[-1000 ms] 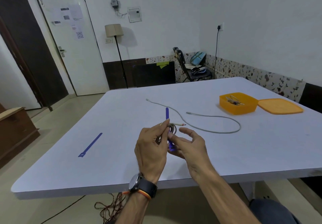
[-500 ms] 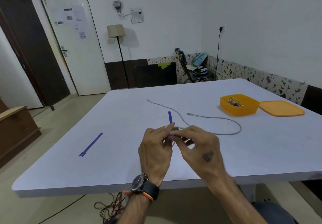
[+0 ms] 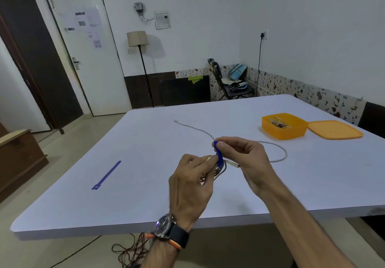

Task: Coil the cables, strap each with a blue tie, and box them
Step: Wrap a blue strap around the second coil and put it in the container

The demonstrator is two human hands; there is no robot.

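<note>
Well to the left of both hands, a spare tie (image 3: 106, 175) is lying flat on the table (image 3: 145, 134), untouched and waiting for another cable. The left hand (image 3: 190, 186) is pinching the small coil (image 3: 218, 171) between thumb and fingertips, holding it up just above the table. Touching it on the right, the right hand (image 3: 246, 161) is gripping the blue tie (image 3: 218, 153) between thumb and forefinger; a second ago that tie was standing straight up from the coil, and now it is bending over the bundle, so the wrap is likely closing. Beyond the right hand, a loose cable (image 3: 277, 159) is curving across the table, not yet coiled. Farther right, the box (image 3: 284, 127) is sitting open with a strapped cable inside and its lid (image 3: 335, 130) just beside it.
</note>
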